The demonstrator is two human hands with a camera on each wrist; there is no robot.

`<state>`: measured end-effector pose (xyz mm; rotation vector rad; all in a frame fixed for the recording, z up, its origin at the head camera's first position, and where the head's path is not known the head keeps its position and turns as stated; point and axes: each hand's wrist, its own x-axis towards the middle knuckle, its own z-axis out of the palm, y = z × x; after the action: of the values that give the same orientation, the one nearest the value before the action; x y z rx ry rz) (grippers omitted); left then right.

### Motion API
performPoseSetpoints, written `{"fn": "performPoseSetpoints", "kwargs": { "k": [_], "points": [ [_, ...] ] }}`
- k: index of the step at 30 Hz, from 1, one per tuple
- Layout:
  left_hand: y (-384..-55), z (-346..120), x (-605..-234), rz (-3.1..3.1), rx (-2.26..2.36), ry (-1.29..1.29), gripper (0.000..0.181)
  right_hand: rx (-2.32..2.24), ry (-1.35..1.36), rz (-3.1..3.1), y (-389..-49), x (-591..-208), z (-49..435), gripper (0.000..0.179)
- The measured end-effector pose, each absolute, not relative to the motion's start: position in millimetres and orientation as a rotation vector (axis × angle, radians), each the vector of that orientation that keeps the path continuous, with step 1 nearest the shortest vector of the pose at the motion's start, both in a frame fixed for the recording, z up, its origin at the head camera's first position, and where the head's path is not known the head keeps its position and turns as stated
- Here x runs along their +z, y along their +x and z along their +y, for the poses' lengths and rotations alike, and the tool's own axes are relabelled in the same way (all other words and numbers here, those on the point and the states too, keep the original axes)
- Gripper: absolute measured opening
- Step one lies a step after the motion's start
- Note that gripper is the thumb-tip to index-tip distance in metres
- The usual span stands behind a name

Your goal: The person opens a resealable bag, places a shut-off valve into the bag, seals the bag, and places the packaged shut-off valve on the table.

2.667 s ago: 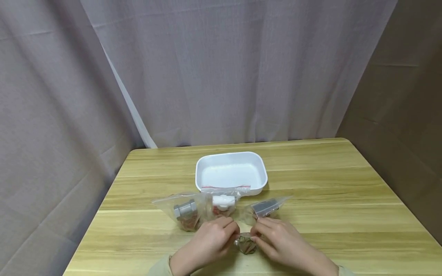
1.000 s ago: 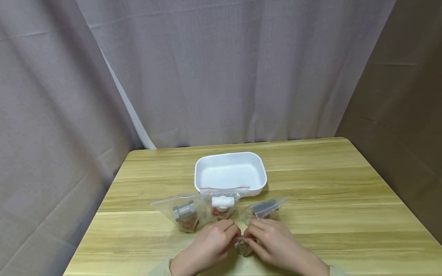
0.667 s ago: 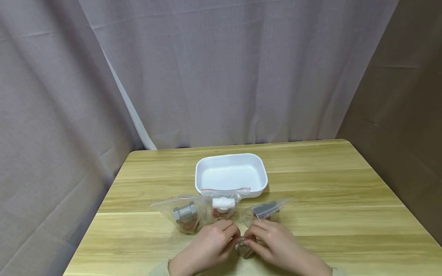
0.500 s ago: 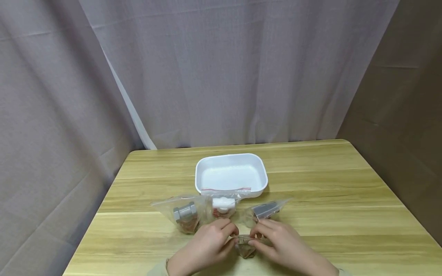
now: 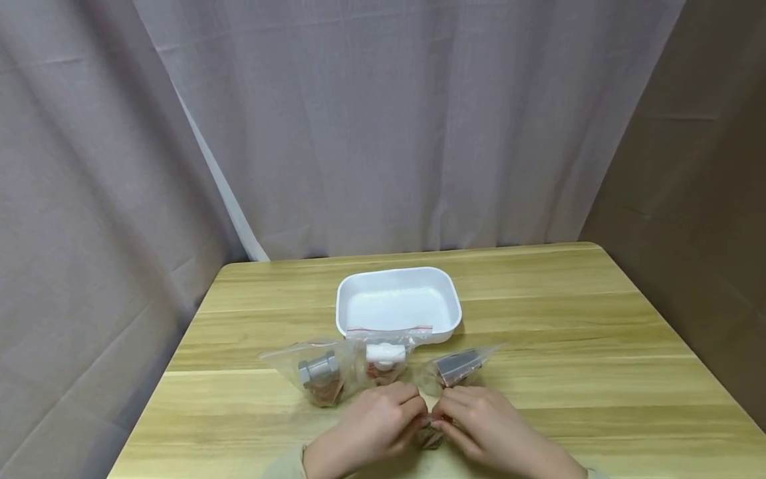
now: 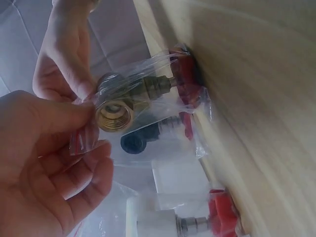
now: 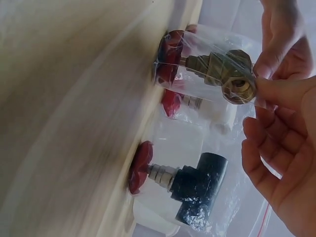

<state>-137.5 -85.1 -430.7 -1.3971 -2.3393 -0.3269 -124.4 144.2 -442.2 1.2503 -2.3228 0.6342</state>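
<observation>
A brass valve [image 6: 114,117] with a red handwheel [image 7: 170,58] sits inside a clear zip bag, handwheel down near the table. My left hand [image 5: 380,422] pinches the bag's top edge [image 6: 83,140] between thumb and fingers. Close beside it, my right hand [image 5: 487,426] pinches the same edge, the two sets of fingertips nearly meeting. In the head view the hands hide most of this bag. Behind them stand more bagged valves: a grey one [image 5: 320,370] at left, a white one [image 5: 385,354] in the middle and a dark grey one [image 5: 459,364] at right.
A white tray [image 5: 342,299] lies behind the bagged valves, and the middle bag's red-striped top overlaps its front rim. All of it rests on a wood-grain table [image 5: 568,319]. Grey curtains [image 5: 383,133] hang behind and at the left.
Both hands have kept their pinch on the bag's edge. They moved together, then apart, and now are close together again. The other bags and the tray have stayed put.
</observation>
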Motion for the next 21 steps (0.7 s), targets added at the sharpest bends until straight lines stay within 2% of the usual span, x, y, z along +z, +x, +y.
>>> {"fn": "performPoseSetpoints", "kwargs": {
  "k": [21],
  "points": [
    [-138.9, -92.2, -435.2, -2.351, -0.487, -1.396, 0.008, 0.651, 1.206, -2.354, -120.9, -442.8, 153.5, 0.012]
  ]
}}
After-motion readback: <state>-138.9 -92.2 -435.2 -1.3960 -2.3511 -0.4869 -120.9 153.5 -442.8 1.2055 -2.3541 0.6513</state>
